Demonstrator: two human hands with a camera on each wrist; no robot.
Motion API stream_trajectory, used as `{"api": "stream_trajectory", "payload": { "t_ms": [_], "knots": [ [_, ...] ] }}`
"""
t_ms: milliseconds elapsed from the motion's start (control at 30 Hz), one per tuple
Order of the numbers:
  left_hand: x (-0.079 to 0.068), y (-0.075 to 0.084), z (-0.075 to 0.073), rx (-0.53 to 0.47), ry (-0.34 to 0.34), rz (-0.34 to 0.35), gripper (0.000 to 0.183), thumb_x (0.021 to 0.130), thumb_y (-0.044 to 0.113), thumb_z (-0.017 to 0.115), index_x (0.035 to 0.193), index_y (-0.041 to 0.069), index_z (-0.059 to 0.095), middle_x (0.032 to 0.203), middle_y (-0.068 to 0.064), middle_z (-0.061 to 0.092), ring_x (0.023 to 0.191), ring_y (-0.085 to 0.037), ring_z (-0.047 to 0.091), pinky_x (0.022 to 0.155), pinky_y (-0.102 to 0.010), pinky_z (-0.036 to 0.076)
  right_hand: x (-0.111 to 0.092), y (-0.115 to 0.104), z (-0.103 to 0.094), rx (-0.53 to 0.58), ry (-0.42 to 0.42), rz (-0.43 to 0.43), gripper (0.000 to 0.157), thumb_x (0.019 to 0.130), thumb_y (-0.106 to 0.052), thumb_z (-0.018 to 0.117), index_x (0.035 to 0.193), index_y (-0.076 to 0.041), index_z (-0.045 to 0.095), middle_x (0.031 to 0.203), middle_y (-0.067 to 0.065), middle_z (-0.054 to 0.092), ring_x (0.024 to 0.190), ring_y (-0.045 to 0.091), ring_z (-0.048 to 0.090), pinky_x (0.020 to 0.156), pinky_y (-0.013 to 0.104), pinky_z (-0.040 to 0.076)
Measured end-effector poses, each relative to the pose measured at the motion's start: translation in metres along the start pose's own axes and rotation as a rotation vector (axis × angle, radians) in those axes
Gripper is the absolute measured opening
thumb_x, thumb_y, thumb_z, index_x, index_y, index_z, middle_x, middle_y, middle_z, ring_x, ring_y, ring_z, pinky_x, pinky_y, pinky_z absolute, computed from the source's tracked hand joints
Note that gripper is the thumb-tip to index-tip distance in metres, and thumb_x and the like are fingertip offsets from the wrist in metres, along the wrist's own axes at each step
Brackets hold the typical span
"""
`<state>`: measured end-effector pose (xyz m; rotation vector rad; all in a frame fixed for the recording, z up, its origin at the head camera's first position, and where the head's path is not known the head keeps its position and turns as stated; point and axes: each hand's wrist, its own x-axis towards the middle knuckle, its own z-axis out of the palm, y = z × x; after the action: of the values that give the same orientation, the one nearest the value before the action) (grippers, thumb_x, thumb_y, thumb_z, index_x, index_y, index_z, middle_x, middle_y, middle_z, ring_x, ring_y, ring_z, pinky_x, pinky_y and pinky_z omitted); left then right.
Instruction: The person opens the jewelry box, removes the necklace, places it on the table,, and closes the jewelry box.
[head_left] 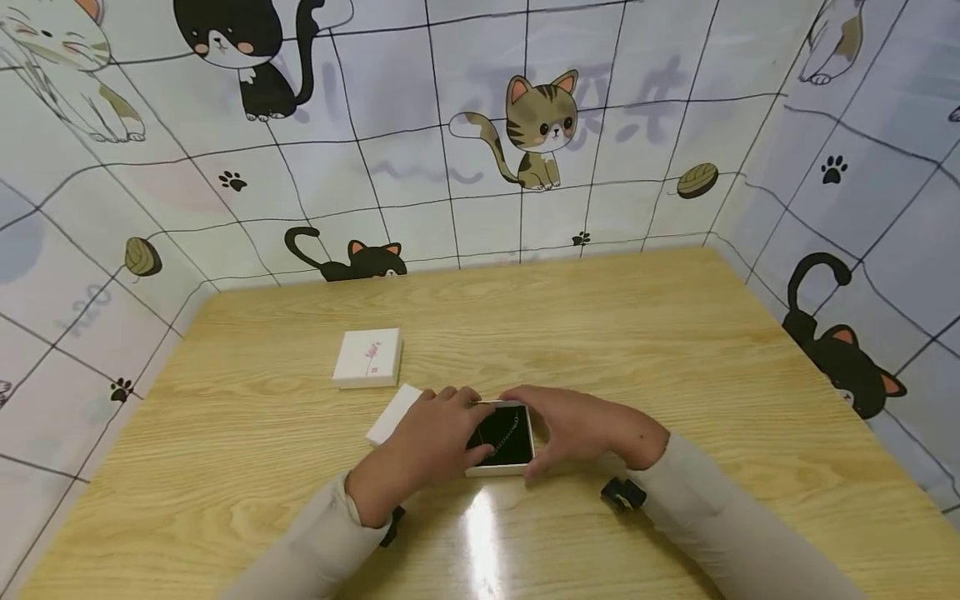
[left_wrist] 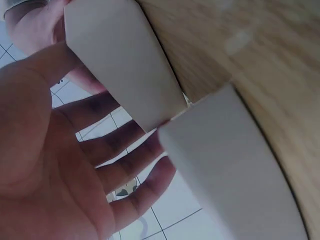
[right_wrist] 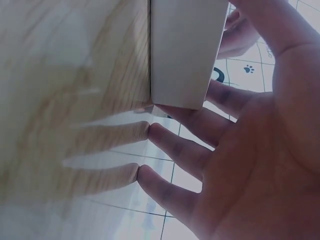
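Note:
A small white jewelry box (head_left: pixel 501 471) lies without its lid on the table, a thin chain (head_left: pixel 510 435) resting on its black lining (head_left: pixel 495 425). My right hand (head_left: pixel 581 425) holds the box at its right end, thumb by the near corner and fingers around the far edge. Over the left part is my left hand (head_left: pixel 435 433), its thumb and index finger apart above the lining; its fingers are loosely bent in the left wrist view. Partly under that hand lies a white box part (head_left: pixel 393 414), probably the lid. Whether the left fingertips touch the chain is unclear.
Farther back on the left sits a closed white box (head_left: pixel 367 358) with pink print on top. The wooden table (head_left: pixel 600 325) meets cat-patterned walls (head_left: pixel 405 158) at the back and sides. Small black devices (head_left: pixel 624 494) are worn at the wrists.

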<state>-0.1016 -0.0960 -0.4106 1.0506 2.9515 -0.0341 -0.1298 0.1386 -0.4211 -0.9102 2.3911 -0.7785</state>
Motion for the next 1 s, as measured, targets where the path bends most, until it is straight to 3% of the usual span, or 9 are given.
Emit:
{"api": "stream_trajectory", "payload": {
  "t_ms": [467,800,1000],
  "knots": [
    [-0.0012,-0.0062,-0.0012,-0.112,-0.126,-0.026,0.054,0.092,0.047,0.067,0.139,0.02,0.06,0.134,-0.004,0.061,0.123,-0.026,0.057,0.097,-0.049,0.044,-0.0023,-0.0024,-0.0004,-0.012,-0.007,-0.004,0.1,0.074,-0.042,0.088,0.153,-0.01,0.035,0.157,0.005,0.04,0.145,0.025,0.039,0.115,0.048,0.036],
    [-0.0009,-0.0084,0.0013,-0.147,-0.093,-0.019,0.046,0.093,0.035,0.063,0.137,0.018,0.061,0.129,-0.006,0.062,0.117,-0.025,0.06,0.091,-0.047,0.042,-0.0005,-0.003,-0.0032,-0.009,-0.007,-0.012,0.1,0.074,-0.04,0.088,0.153,-0.009,0.035,0.156,0.005,0.041,0.144,0.025,0.039,0.116,0.047,0.035],
    [0.0009,-0.0065,0.0034,-0.144,-0.107,-0.024,0.048,0.094,0.04,0.065,0.137,0.018,0.06,0.131,-0.007,0.061,0.121,-0.026,0.059,0.093,-0.048,0.042,-0.0012,-0.0012,-0.0033,-0.013,-0.012,-0.013,0.1,0.075,-0.041,0.087,0.153,-0.008,0.034,0.157,0.008,0.04,0.145,0.028,0.039,0.115,0.05,0.035]
  ]
}}
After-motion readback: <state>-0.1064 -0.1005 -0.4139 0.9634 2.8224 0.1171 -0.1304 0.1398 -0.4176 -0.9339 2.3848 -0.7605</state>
